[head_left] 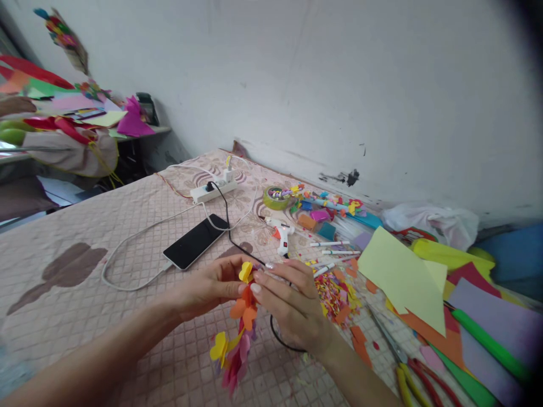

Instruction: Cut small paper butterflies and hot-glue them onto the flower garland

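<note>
My left hand (210,285) and my right hand (288,302) meet over the table and pinch the top of a hanging string of paper butterflies (237,333). The string carries yellow, orange, pink and purple cut-outs and dangles below my fingers. A small yellow butterfly (245,272) sits at the very top between my fingertips. Both hands are closed on the garland.
A black phone (195,241) lies charging beside a white power strip (213,190). A white glue gun (281,233), markers (330,243), paper scraps (335,294), a tape roll (276,198) and coloured sheets (403,277) fill the right. Red-handled scissors (418,376) lie near the front right.
</note>
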The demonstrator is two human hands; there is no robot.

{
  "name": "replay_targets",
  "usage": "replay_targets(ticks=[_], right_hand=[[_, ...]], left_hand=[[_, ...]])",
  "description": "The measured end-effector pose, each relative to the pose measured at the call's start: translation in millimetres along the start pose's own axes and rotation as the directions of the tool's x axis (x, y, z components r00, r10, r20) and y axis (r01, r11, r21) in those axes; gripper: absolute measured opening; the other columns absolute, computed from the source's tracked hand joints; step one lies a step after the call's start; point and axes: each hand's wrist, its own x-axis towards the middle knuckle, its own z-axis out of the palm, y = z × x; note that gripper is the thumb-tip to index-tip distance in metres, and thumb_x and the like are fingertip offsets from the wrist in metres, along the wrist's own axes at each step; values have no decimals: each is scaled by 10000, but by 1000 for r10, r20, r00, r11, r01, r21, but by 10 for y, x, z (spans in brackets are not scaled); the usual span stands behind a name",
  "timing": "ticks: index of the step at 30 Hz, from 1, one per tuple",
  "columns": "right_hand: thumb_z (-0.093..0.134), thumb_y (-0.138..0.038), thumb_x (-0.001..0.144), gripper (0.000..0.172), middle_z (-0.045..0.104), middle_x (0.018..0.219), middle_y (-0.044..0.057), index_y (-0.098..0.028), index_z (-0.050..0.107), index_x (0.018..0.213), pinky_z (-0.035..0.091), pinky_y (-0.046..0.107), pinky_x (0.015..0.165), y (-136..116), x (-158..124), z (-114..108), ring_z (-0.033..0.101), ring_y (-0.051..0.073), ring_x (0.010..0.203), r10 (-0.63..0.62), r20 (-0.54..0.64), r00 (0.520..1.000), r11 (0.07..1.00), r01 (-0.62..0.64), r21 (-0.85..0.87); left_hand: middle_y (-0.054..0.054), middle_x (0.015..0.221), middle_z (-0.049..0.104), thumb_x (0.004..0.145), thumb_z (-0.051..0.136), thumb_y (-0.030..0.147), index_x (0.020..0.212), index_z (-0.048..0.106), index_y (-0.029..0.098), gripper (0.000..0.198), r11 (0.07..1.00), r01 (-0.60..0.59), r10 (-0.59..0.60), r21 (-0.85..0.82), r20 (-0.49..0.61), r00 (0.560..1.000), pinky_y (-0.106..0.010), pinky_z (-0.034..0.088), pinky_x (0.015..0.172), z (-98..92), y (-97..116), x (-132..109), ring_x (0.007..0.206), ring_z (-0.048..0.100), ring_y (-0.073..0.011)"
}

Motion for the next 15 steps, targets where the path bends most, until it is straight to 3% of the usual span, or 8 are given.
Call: replay_targets(ticks=[4, 6, 8, 11, 15], right_hand=[[515, -99, 868, 344, 678, 1111, 23, -231, 547, 1184, 400, 418, 1011, -4, 7, 11, 527, 183, 1144, -36, -13, 999, 999, 36, 19], [500, -83, 862, 383, 669, 1106, 40, -221, 518, 1218, 410, 426, 999, -24, 18, 18, 528, 192, 1132, 8, -25, 1000, 993, -5, 116], [433, -62, 868, 425, 647, 1127, 50, -231, 473, 1256, 434, 440, 969, -61, 33, 23, 532, 198, 1121, 136, -27, 990, 955, -124, 268], [372, -48, 865, 426, 625, 1123, 54, -246, 476, 1228, 455, 439, 932, -131, 60, 24, 535, 202, 1103, 376, -5, 927, 831, -335, 443], [373, -102, 885, 338, 615, 1079, 60, -245, 535, 1144, 431, 443, 940, -205, 111, 18, 524, 215, 1097, 544, -1, 839, 697, -452, 556]], left_hand=[[-19, 906, 655, 715, 727, 120, 1000, 595, 172, 318, 1000, 6, -6, -1, 12, 1000, -219, 489, 709, 6, -20, 7, 768, 643, -120], [-18, 903, 660, 715, 728, 125, 1003, 595, 179, 322, 1000, -9, 9, 3, 23, 1000, -220, 489, 711, 12, -24, 12, 771, 647, -123], [-14, 880, 664, 717, 730, 138, 994, 599, 179, 309, 1000, -22, 21, 20, 27, 999, -217, 485, 704, 14, -23, 18, 753, 645, -117], [-23, 872, 666, 714, 738, 165, 980, 603, 168, 299, 997, -27, 27, 71, 4, 1000, -217, 478, 693, 8, -17, 28, 739, 633, -113], [-36, 884, 660, 696, 757, 216, 966, 602, 160, 316, 994, -20, 23, 106, -29, 999, -228, 472, 693, 2, -15, 39, 752, 622, -124]])
